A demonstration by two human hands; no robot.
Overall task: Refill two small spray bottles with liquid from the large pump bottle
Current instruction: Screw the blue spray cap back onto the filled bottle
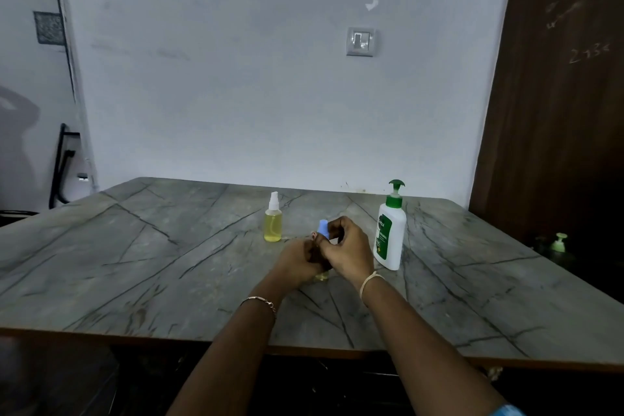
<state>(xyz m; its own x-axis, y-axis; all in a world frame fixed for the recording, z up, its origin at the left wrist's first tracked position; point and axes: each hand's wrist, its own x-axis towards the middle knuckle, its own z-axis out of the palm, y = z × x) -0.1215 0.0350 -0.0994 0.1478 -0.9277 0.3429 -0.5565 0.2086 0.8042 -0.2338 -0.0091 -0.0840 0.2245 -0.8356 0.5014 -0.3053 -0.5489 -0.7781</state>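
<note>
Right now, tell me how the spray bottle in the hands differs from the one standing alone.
The held spray bottle has a blue top; the standing spray bottle has a white one. The held spray bottle is gripped by the left hand and right hand, mostly hidden; the standing spray bottle stands untouched on the table. Both hold yellowish liquid.

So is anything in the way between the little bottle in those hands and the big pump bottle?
Nothing visible. The left hand and right hand grip the blue-capped spray bottle; the pump bottle stands just to their right, only bare table between. The second spray bottle stands off to the left.
</note>
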